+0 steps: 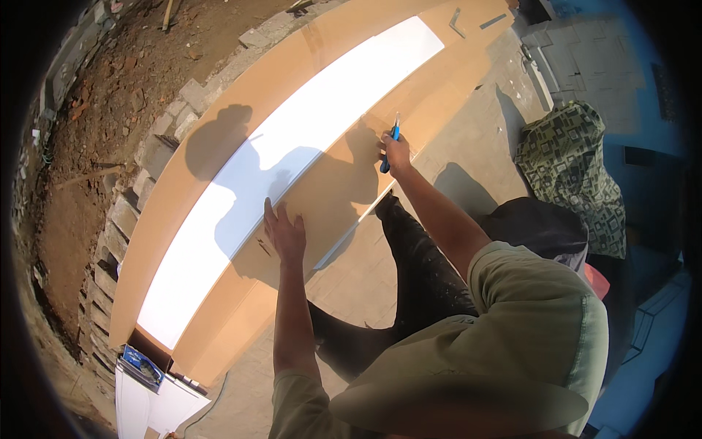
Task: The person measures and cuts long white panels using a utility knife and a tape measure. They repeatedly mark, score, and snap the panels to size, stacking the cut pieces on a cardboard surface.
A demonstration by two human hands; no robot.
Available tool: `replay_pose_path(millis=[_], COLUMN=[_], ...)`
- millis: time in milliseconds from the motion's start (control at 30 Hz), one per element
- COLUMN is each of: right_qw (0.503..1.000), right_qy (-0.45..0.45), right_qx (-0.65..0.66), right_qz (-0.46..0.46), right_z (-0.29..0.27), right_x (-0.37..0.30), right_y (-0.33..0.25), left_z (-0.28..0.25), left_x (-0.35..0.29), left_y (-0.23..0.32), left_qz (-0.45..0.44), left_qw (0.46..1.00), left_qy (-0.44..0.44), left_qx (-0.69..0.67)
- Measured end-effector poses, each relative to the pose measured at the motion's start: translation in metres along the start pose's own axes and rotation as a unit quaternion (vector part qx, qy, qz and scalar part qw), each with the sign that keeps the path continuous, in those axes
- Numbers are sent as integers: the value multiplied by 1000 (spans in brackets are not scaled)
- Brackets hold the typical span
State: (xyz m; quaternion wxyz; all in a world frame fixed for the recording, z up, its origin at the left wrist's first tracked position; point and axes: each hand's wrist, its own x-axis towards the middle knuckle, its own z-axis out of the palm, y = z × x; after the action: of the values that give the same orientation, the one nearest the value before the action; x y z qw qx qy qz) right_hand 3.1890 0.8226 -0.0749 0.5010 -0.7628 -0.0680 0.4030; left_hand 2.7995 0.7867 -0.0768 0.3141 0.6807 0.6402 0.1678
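A long white panel lies across brown cardboard in front of me. My left hand rests with fingers spread at the panel's near edge, fingertips touching it. To the right, my right hand is closed around what looks like a blue utility knife. The knife's slim metal tip points away from me, over the cardboard and apart from the white panel. My shadow falls over the middle of the panel and cardboard.
A metal square and a flat dark strip lie at the cardboard's far end. At lower left sits a blue box by white sheets. Stone blocks edge the dirt. Patterned cloth drapes something on the right.
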Motion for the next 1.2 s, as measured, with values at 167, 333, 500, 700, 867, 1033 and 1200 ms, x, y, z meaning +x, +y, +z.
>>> replay_pose_path(millis=[167, 333, 500, 700, 867, 1033, 1200], right_qw=[999, 995, 983, 962, 959, 947, 846], right_qy=[-3, 2, -22, -95, -228, -138, -176], right_qx=[42, 44, 50, 163, 24, -238, -390], right_qz=[20, 93, 176, 198, 164, -164, -316], right_z=[-22, -39, -60, -93, -128, -134, -99], right_x=[215, 313, 314, 324, 358, 432, 506], right_y=[-44, -79, -93, -107, -140, -167, -197], left_z=[152, 262, 295, 320, 327, 356, 389], left_x=[149, 272, 302, 305, 315, 352, 385], left_y=[190, 312, 343, 334, 359, 425, 464], left_qz=[54, 65, -24, 6, -3, 35, 2], left_qw=[987, 955, 927, 923, 923, 919, 907], left_qy=[-93, -154, -239, -212, -211, -221, -254], left_qx=[117, 246, 290, 321, 322, 326, 335])
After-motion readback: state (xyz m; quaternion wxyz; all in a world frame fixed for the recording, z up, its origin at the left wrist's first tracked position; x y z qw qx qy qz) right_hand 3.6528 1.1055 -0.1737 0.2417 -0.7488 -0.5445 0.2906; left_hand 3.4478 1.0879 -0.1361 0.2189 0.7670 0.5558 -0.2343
